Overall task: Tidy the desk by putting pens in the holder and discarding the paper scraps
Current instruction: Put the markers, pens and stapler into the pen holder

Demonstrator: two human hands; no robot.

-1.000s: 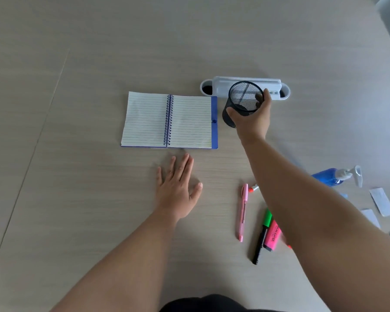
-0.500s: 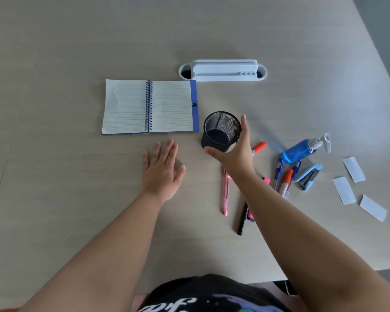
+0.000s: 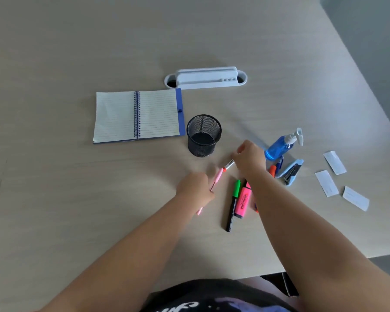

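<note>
A black mesh pen holder [image 3: 203,136] stands upright and empty at the desk's centre, with neither hand on it. My left hand [image 3: 195,186] is closed around a pink pen [image 3: 217,177], which slants up to the right. Just right of it, my right hand [image 3: 249,157] is closed on a white marker with an orange end [image 3: 229,165]. A green-capped black pen [image 3: 232,204] and a pink highlighter [image 3: 242,202] lie below the hands. Orange and blue pens [image 3: 275,167] are partly hidden behind my right wrist. Three white paper scraps [image 3: 334,162] [image 3: 327,183] [image 3: 355,198] lie at the right.
An open spiral notebook [image 3: 137,115] lies left of the holder. A white desk organiser [image 3: 206,78] sits behind it. A blue pump bottle [image 3: 279,146] and a light-blue stapler [image 3: 291,168] rest right of my right hand. The desk's edge runs along the right and the near side.
My right hand let go of the mesh holder and closed on the white marker. My left hand lifted off the desk, moved right and gripped the pink pen.
</note>
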